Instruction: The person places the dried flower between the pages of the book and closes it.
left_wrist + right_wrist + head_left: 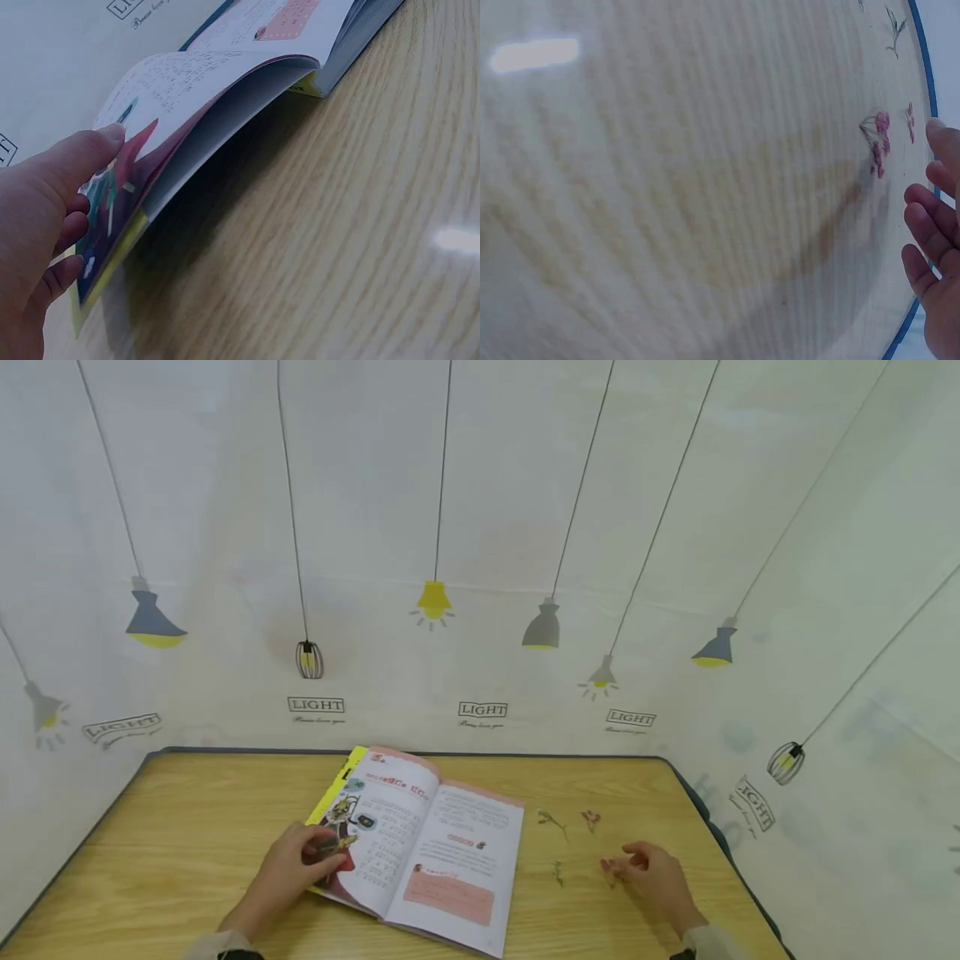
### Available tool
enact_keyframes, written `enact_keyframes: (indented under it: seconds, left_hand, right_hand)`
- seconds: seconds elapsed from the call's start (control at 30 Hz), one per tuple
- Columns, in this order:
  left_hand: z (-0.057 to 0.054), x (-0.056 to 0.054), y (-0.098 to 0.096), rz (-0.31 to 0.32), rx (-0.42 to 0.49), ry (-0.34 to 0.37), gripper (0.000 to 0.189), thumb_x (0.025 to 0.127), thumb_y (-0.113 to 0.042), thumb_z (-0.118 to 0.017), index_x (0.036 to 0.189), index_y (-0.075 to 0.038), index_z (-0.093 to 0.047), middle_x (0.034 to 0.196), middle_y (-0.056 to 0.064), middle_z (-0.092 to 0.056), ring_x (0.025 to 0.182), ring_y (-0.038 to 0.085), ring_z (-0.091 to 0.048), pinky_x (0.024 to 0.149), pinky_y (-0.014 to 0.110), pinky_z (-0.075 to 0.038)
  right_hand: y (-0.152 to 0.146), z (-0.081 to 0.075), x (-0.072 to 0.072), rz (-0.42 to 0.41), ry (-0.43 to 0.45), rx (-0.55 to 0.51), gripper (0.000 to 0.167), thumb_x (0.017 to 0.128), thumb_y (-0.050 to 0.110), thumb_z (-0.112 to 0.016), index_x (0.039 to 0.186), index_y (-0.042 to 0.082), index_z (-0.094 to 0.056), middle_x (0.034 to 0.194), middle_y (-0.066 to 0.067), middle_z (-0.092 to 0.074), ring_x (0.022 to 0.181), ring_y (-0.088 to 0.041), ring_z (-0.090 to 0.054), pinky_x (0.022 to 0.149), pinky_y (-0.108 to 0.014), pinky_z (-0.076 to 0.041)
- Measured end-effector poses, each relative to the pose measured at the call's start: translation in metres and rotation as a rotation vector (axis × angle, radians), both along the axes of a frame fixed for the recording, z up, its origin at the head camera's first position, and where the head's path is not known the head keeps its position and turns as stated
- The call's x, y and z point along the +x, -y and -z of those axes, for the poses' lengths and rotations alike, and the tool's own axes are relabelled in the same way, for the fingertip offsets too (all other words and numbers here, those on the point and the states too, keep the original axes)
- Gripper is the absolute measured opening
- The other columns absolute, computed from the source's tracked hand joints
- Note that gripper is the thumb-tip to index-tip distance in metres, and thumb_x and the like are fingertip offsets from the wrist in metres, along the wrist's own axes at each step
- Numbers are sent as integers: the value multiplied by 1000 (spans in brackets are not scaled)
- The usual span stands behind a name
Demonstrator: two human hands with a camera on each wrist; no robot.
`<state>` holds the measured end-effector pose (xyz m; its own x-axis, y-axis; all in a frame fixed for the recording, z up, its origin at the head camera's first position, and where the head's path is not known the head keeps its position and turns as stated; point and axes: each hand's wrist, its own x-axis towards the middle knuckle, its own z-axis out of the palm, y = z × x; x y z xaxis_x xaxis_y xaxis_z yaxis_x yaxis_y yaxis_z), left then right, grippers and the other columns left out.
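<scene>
An open book (pixel 450 852) with printed pages and a yellow cover edge lies at the middle of the table. My left hand (pixel 296 856) is at its left page, thumb resting on the coloured illustration and fingers loosely bent by the outer edge. In the left wrist view the left side of the book (pixel 187 97) arches up from the wood. To the right of the book, my right hand (pixel 652 877) has its fingertips close to a small pink flower sprig (pixel 607 870). In the right wrist view its fingers (pixel 930 225) are slightly bent and apart from the flower cluster (pixel 877 142).
Another pink flower sprig (pixel 591 820) lies farther back. Two thin green sprigs, one behind (pixel 553 821) and one in front (pixel 558 872), lie between book and right hand. The wooden table (pixel 187 827) has a dark edge and meets a pale lamp-printed sheet (pixel 375 652).
</scene>
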<state>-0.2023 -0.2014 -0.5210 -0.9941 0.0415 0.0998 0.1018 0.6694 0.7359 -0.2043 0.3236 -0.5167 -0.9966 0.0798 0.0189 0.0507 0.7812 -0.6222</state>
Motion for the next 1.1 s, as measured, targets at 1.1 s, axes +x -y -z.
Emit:
enact_keyframes:
  seconds: [1.1]
  left_hand:
    - [32, 7, -5, -42, -14, -13, 43, 70, -30, -79, 104, -8, -65, 89, 6, -45, 81, 16, -46, 74, 34, -41]
  right_hand:
    - [24, 42, 29, 336, -139, -70, 26, 77, 21, -72, 90, -1, -70, 87, -13, -60, 80, -24, -53, 69, -36, -41]
